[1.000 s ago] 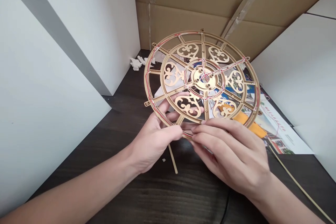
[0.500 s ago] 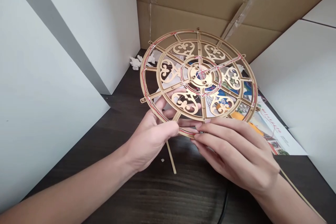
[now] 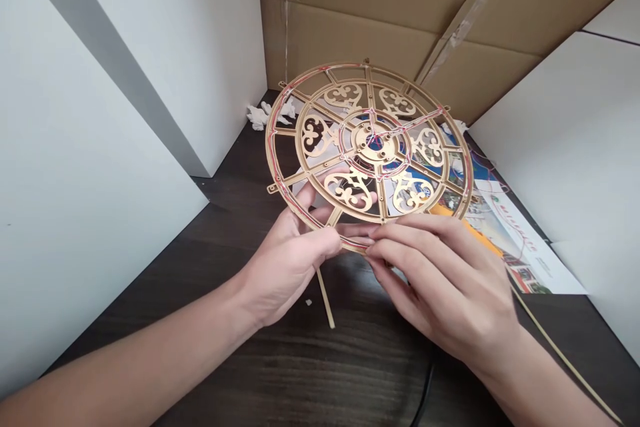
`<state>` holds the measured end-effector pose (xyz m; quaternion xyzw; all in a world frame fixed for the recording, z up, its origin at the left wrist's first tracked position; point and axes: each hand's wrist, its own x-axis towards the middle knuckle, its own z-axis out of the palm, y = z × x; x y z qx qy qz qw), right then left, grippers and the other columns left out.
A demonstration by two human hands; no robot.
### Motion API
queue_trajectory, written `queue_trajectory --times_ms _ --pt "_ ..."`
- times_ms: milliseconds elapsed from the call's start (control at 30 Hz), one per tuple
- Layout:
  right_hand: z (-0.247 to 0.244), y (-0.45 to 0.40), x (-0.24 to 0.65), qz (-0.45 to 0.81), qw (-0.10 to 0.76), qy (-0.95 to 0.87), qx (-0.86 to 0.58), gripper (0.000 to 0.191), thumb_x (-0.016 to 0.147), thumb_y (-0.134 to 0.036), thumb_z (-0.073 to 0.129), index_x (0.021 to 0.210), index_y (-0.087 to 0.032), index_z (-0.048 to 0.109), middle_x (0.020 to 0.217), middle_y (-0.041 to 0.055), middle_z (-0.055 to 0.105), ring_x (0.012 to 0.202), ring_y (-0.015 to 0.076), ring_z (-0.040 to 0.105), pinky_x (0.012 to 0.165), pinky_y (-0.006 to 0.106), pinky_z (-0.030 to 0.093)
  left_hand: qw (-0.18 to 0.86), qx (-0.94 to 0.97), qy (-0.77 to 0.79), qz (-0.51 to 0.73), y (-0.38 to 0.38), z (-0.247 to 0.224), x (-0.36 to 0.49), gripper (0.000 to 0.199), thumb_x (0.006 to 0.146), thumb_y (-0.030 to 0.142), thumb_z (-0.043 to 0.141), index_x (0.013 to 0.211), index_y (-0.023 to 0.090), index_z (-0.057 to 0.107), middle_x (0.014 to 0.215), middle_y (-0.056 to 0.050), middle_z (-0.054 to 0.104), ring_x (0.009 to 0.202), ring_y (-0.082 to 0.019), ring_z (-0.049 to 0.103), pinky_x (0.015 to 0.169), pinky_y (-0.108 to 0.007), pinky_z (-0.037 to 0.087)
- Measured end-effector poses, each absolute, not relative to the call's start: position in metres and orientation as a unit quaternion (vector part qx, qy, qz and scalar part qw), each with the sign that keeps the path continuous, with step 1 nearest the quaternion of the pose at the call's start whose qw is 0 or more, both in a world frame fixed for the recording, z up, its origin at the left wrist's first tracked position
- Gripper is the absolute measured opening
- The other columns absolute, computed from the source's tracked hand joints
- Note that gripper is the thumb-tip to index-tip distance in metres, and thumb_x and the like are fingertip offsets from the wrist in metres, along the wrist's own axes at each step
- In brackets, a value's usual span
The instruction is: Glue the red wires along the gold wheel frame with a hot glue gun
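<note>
A round gold-coloured openwork frame, like a spoked wheel with scroll ornaments, is held tilted above the dark table. Red and white wires run along its outer rim, its hub ring and one spoke. My left hand grips the near left rim, thumb on top and fingers spread beneath the frame. At the near rim, my right hand pinches the edge with thumb and fingertips; whatever lies between those tips is hidden. A thin pale strip sticks out below my left hand.
Behind the frame lie printed sheets and crumpled white tissue. White panels stand at both sides, with cardboard at the back. A black cable and a long thin pale strip lie near the front right.
The frame has swung slightly, its right side shifting left and toward me. My right hand has moved a little left along with it. The left hand keeps its grip.
</note>
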<state>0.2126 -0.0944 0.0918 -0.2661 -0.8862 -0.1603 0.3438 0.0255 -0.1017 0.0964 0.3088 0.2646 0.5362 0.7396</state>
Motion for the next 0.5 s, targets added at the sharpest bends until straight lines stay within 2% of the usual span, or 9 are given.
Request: queue_trajectory --times_ms 167,367,500 --pt "0.0854 -0.0985 0.2134 -0.174 0.340 -0.888 -0.257 0.035 0.078 -0.008 0.080 0.112 -0.008 0.070 0.117 0.0073 0.070 0.099 0.0249 0.065 0.086 0.042 0.058 0.720 0.334 0.280 0.540 -0.1024 0.0925 0.0271 0.078 0.076 -0.006 0.057 0.146 0.027 0.046 0.130 -0.004 0.065 0.129 -0.018 0.059 0.111 -0.030 0.048" --pt "0.0813 -0.1022 0.2130 -0.173 0.344 -0.896 -0.223 0.035 0.081 -0.009 0.078 0.114 -0.004 0.070 0.119 0.0111 0.069 0.101 0.0266 0.065 0.084 0.042 0.058 0.713 0.319 0.281 0.557 -0.1054 0.0915 0.0289 0.074 0.074 -0.008 0.055 0.141 0.022 0.047 0.128 -0.004 0.066 0.122 -0.017 0.063 0.107 -0.028 0.051" --pt "0.0816 -0.1011 0.2168 -0.132 0.352 -0.898 -0.228 0.040 0.076 -0.004 0.080 0.115 -0.005 0.071 0.124 0.0104 0.068 0.108 0.0250 0.064 0.091 0.040 0.058 0.708 0.304 0.278 0.573 -0.1073 0.0943 0.0315 0.072 0.072 -0.010 0.053 0.137 0.020 0.048 0.124 -0.004 0.069 0.118 -0.016 0.065 0.100 -0.026 0.055"
